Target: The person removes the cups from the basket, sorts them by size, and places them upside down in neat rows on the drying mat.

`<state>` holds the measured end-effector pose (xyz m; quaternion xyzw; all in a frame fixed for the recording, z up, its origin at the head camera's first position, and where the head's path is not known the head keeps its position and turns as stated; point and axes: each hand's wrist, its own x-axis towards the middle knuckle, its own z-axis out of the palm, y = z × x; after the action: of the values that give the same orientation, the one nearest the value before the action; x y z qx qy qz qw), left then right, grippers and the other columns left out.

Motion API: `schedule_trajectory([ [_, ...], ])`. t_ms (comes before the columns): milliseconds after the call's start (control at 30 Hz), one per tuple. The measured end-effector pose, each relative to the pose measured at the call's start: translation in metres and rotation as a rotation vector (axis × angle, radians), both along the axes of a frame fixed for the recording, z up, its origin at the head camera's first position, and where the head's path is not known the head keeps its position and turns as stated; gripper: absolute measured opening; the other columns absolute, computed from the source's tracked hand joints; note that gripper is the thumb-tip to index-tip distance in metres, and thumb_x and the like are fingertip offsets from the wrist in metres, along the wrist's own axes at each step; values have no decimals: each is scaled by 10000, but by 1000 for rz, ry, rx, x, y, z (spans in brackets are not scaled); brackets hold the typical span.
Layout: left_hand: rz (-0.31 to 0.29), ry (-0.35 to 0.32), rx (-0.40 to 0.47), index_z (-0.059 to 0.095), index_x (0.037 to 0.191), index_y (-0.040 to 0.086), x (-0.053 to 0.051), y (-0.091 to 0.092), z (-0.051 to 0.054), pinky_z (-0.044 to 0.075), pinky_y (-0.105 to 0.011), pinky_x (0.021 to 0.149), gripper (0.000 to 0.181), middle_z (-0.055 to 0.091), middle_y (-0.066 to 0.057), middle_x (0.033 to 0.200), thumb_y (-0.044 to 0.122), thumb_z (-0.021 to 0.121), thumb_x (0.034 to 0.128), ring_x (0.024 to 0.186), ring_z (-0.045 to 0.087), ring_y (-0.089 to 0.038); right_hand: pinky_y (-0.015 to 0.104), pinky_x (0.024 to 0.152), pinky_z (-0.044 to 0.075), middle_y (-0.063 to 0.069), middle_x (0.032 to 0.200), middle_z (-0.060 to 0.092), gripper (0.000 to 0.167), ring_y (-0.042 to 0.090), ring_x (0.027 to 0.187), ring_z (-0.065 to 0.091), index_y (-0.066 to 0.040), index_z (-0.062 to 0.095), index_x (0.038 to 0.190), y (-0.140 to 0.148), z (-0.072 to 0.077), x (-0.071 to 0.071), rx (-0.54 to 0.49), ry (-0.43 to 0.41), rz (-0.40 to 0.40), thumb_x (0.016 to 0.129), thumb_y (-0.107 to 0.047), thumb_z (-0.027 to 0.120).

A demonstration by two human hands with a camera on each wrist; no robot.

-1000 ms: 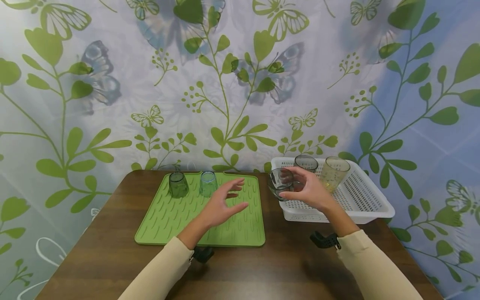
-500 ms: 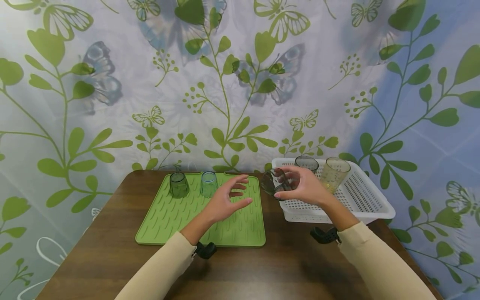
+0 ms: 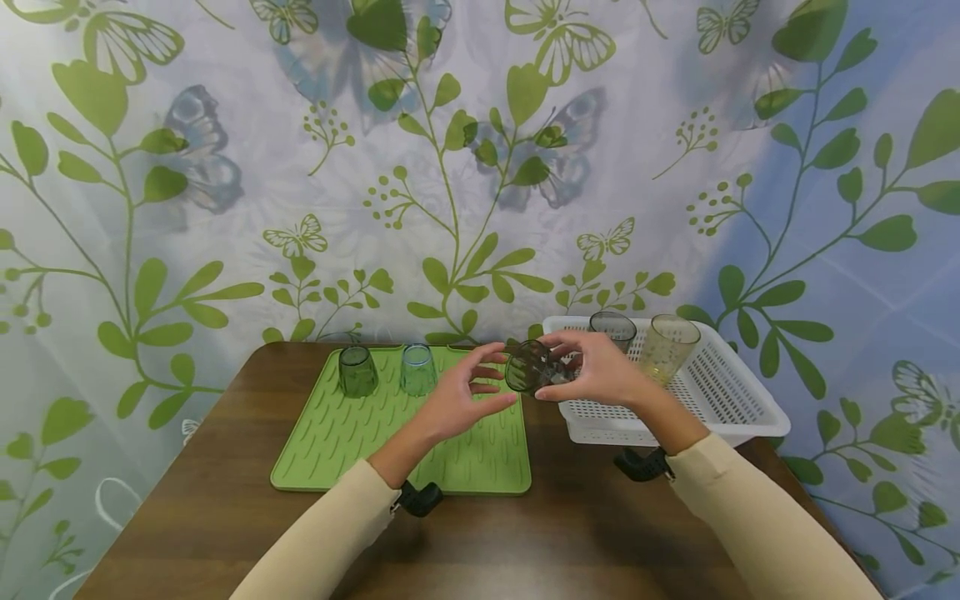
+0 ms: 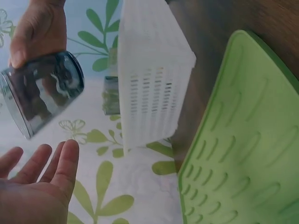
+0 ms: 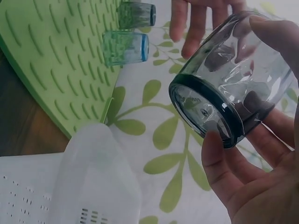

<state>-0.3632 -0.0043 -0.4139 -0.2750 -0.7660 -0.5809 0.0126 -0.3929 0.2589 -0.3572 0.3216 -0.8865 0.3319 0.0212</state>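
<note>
From my remote seat I'm seeing the worktop (image 3: 525,542) bearing the mat (image 3: 375,442), the basket (image 3: 761,417) sitting to its right. The left hand (image 3: 453,402) is spreading its fingers, holding nothing; the right hand (image 3: 600,372) is pinching the glass (image 3: 531,367) between thumb and fingers. I'm finding that glass tilting its long axis well off upright between the hands, lying just beside the left fingers, a slight gap showing.

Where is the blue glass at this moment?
In the head view, the blue glass stands on the green mat's far part, between the dark green glass at left and the left hand at right.
</note>
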Motion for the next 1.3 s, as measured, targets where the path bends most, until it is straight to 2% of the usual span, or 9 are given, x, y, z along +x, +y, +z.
schedule_trajectory([
  [267, 24, -43, 4, 389, 1572, 168, 2, 10, 9, 516, -519, 1068, 765, 524, -131, 1480, 310, 775, 927, 1258, 624, -327, 443, 904, 576, 38, 1347, 668, 702, 253, 1161, 656, -152, 631, 1384, -9, -2, -2, 13, 56, 48, 778, -383, 900],
  [567, 34, -51, -10, 377, 1580, 128, 0, 10, 9, 531, -510, 1045, 815, 540, -160, 1460, 326, 794, 909, 1226, 638, -345, 396, 875, 573, -13, 1291, 696, 668, 197, 1119, 660, -152, 659, 1350, -15, 0, -3, 42, 116, 77, 792, -451, 874],
  [867, 54, -57, -21, 414, 1557, 118, 1, 11, 6, 573, -428, 997, 785, 600, -119, 1397, 324, 797, 904, 1174, 671, -289, 432, 875, 573, -20, 1291, 700, 632, 193, 1112, 658, -159, 672, 1337, -16, -3, -4, 42, 112, 114, 800, -428, 869],
  [1067, 57, -37, 32, 446, 1527, 69, 1, 12, 5, 586, -429, 972, 730, 614, -163, 1360, 265, 787, 911, 1161, 676, -366, 452, 884, 570, 0, 1306, 697, 653, 205, 1116, 650, -143, 659, 1355, -14, -5, -4, 11, 121, 128, 790, -375, 891],
  [1200, 53, -46, 82, 455, 1519, 88, 3, 10, 4, 582, -457, 973, 708, 592, -208, 1396, 213, 789, 908, 1171, 674, -356, 445, 916, 562, -10, 1331, 683, 675, 212, 1163, 636, -176, 640, 1378, -10, -8, -4, -34, 100, 119, 784, -358, 904],
  [1300, 42, -49, 107, 457, 1517, 102, 4, 8, 5, 578, -451, 982, 702, 583, -197, 1410, 180, 791, 905, 1178, 671, -322, 461, 948, 557, -7, 1343, 672, 673, 226, 1193, 627, -208, 628, 1390, -6, -10, -4, -87, 57, 107, 790, -338, 903],
])
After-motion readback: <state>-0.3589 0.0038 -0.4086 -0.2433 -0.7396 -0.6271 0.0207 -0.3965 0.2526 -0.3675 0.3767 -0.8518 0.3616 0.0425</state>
